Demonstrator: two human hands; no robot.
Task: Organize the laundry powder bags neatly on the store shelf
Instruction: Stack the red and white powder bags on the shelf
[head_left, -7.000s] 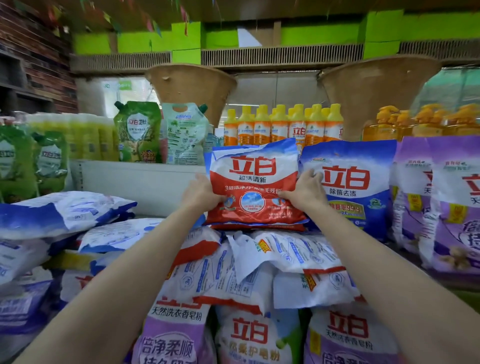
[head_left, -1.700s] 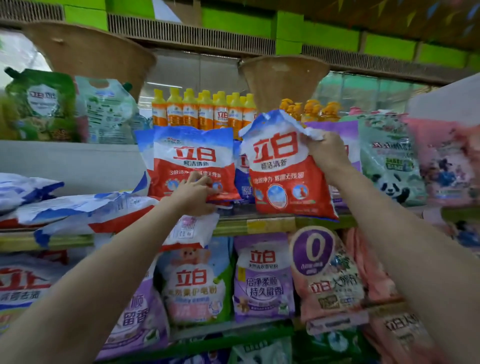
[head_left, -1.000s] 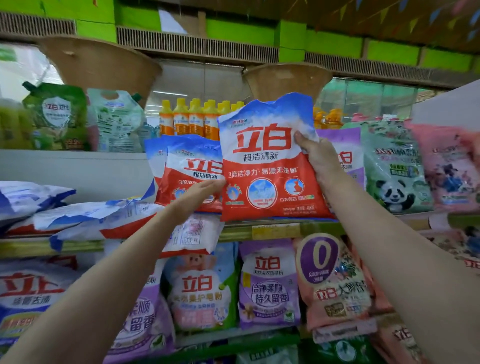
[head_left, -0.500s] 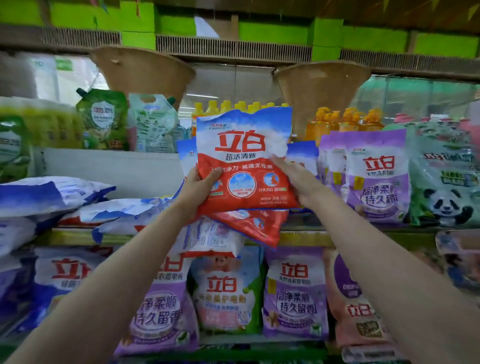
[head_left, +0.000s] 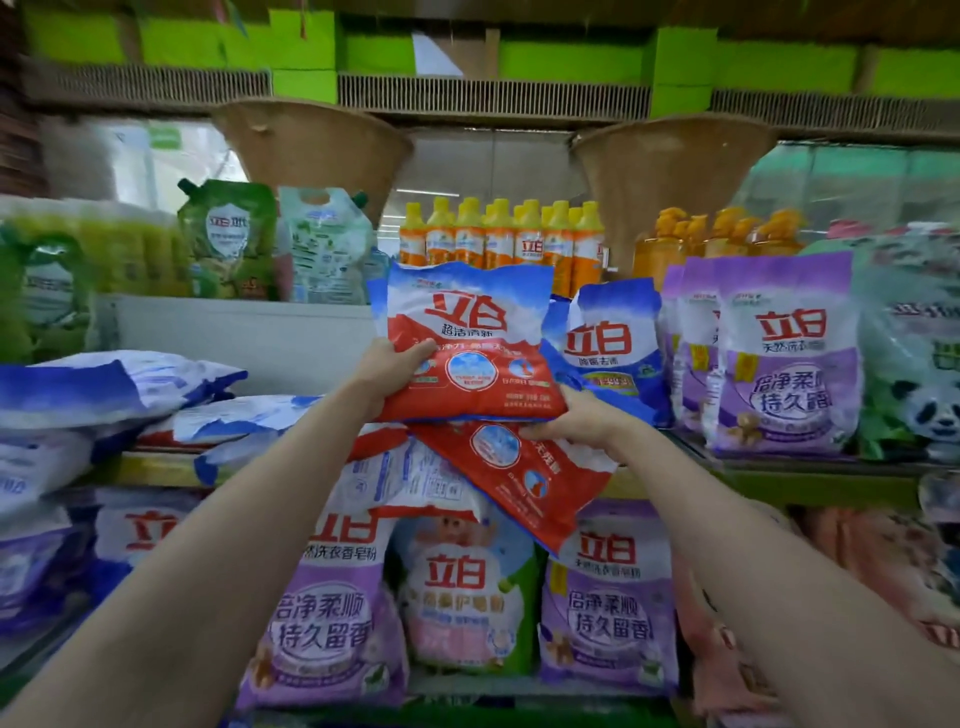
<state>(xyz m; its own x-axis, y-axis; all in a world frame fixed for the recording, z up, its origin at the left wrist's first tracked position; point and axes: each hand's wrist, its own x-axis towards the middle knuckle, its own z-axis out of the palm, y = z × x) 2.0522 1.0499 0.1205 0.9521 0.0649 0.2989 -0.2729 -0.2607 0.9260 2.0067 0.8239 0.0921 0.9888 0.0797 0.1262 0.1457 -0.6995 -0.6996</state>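
A red, white and blue laundry powder bag stands tilted above the middle shelf. My left hand grips its lower left edge. My right hand is under its lower right corner, fingers curled against it and against a second red bag that hangs tipped over the shelf's front edge. Below that, a bag lying back-side up also sticks out over the edge. A blue and white bag stands just right of the held one.
Purple bags stand upright on the right. Blue and white bags lie flat in a pile on the left. Yellow bottles and green pouches line the ledge behind. More bags fill the shelf below.
The held bag has tilted back and shifted slightly right. My right hand dropped from its right side to under its lower corner. The second red bag has slid further out over the shelf edge.
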